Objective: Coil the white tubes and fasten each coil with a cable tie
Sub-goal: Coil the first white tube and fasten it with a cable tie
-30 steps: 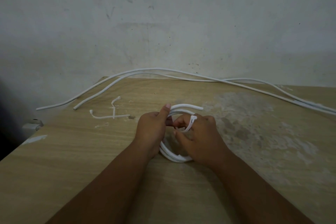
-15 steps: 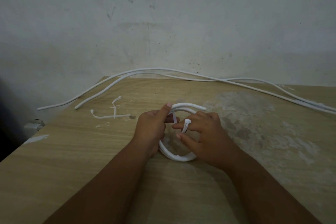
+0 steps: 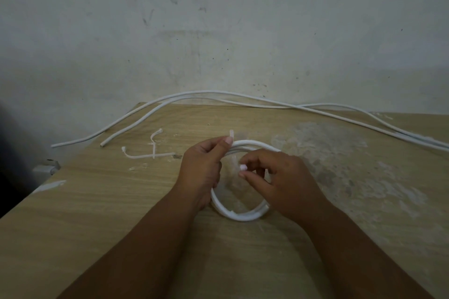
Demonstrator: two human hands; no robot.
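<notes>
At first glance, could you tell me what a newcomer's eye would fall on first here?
First, the white tube coil in the middle of the table, which the left hand holds while the right hand pinches a cable tie at the ring's opening. Next, long loose tubes trail along the table's far edge, and spare cable ties lie to the coil's left.

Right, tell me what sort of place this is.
Probably a plain workroom or makeshift home bench, not a tidy lab: a scuffed, pale-stained wooden tabletop set by a bare, marked plaster wall, with long loose white tubes and spare white cable ties lying about.
</notes>
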